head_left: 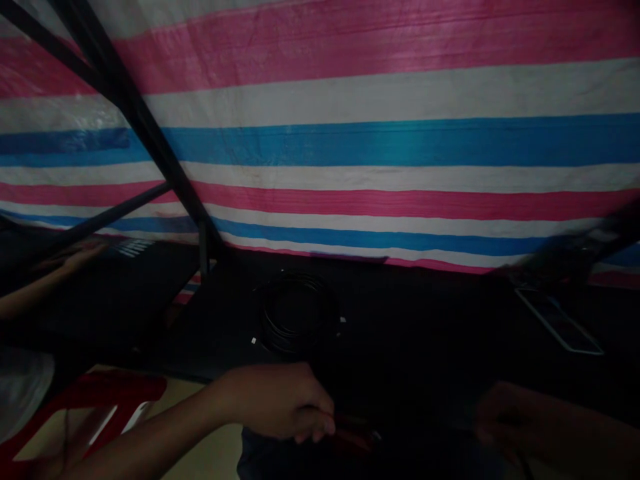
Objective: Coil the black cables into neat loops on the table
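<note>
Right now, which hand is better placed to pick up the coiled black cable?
Left, probably. The left hand sits just below the coiled black cable, nearer than the right hand, which lies farther off in shadow. Its fingers are by a dark red object, though dimness hides whether it holds it.

No legible text, label, brand or number, rows of small white printed marks [133,248] on a matte black tabletop [415,333] at ten o'clock too blurred to read, two tiny white tags [253,341] on a coil of thin black cable [297,313] at centre too small to read
</note>
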Available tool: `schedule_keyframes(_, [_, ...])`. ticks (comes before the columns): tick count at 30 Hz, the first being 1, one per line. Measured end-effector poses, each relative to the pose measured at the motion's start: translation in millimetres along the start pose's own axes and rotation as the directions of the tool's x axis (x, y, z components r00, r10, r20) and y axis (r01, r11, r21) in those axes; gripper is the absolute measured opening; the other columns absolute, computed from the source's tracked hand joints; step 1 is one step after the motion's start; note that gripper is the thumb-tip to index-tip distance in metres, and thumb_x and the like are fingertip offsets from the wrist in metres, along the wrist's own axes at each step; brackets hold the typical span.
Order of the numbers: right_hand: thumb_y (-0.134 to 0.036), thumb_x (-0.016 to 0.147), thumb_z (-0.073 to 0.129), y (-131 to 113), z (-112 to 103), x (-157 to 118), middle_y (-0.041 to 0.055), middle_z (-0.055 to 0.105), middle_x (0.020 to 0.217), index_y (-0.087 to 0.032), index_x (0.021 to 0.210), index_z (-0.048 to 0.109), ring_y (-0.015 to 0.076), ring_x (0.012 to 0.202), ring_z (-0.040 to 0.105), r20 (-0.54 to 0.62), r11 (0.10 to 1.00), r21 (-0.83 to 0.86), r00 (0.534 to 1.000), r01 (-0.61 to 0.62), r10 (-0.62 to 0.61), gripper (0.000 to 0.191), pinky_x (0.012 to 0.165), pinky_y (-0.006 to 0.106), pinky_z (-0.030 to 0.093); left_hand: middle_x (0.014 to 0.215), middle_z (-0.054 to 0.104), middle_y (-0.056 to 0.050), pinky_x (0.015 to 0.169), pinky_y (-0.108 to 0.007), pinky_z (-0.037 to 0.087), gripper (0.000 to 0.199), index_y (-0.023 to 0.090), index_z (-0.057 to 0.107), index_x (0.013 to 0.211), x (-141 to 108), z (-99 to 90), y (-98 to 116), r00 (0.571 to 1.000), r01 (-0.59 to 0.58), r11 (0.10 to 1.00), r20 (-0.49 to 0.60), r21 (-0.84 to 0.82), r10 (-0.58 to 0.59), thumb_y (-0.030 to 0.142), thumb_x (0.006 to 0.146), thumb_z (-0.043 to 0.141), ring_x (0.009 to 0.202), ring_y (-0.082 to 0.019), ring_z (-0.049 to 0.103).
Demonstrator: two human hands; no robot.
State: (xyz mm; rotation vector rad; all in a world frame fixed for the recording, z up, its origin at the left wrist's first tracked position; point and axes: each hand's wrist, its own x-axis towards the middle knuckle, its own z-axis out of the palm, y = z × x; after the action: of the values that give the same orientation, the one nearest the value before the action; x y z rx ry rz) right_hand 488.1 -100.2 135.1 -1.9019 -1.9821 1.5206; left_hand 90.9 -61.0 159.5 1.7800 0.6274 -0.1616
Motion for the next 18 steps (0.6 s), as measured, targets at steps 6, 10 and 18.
schedule_keyframes(6, [-0.069,0.076,0.061,9.0,10.5,10.4,0.0072,0.068,0.075,-0.019,0.082,0.074,0.0164,0.063,0.056,0.037,0.992,0.019,0.992,-0.124,0.123,0.052,0.059,0.027,0.044,0.062,0.052,0.003,0.052,-0.021,0.033,0.029,0.019,0.056,0.072,-8.8,-4.0,0.6,0.981,-0.002,0.983,-0.192,0.182,0.037,0.029,0.098,0.050,0.055,-0.009,0.050])
schedule_keyframes(10, [-0.061,0.078,0.064,21.7,31.5,33.6,0.0053,0.064,0.066,-0.018,0.070,0.071,0.0145,0.057,0.051,0.105,0.991,-0.070,0.987,-0.116,0.123,0.044,0.056,0.027,0.037,0.061,0.047,0.004,0.050,-0.023,0.028,0.029,0.019,0.053,0.072,-9.3,1.9,-2.6,0.986,0.031,0.973,-0.168,0.227,0.008,0.029,0.099,0.049,0.053,-0.009,0.045])
schedule_keyframes(18, [-0.070,0.071,0.066,6.7,7.0,42.4,0.0086,0.070,0.072,-0.021,0.065,0.072,0.0210,0.067,0.061,0.061,0.994,0.084,0.996,-0.076,0.071,0.050,0.063,0.032,0.048,0.061,0.047,0.004,0.049,-0.021,0.036,0.025,0.021,0.059,0.082,-13.0,-11.6,-33.6,0.961,0.276,0.956,-0.008,-0.100,-0.278,0.035,0.096,0.043,0.053,-0.011,0.046])
